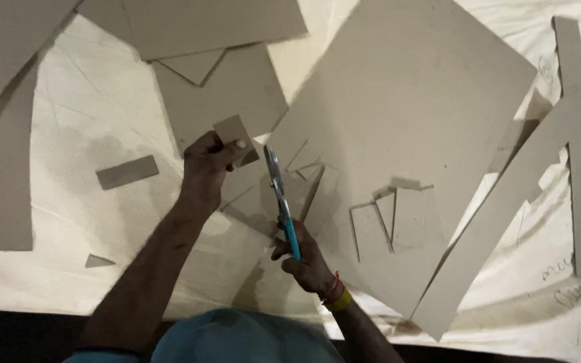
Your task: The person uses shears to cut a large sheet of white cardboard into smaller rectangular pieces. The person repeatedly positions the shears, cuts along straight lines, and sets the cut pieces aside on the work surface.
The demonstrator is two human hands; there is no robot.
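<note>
Left hand [208,156] pinches cardboard piece [235,132] — right hand [304,259] grips scissors [280,195]

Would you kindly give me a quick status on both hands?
Left hand grips small grey cardboard piece. Right hand holds blue-handled scissors, blades closed. Cut cardboard rectangles lie nearby.

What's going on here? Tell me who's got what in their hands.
A person sits over a pale cloth strewn with grey cardboard. Their left hand pinches a small cardboard piece held up off the surface. Their right hand grips blue-handled scissors, blades pointing away from the body. A large cardboard sheet lies to the right, with a little stack of cut rectangles on it and long strips beyond.
</note>
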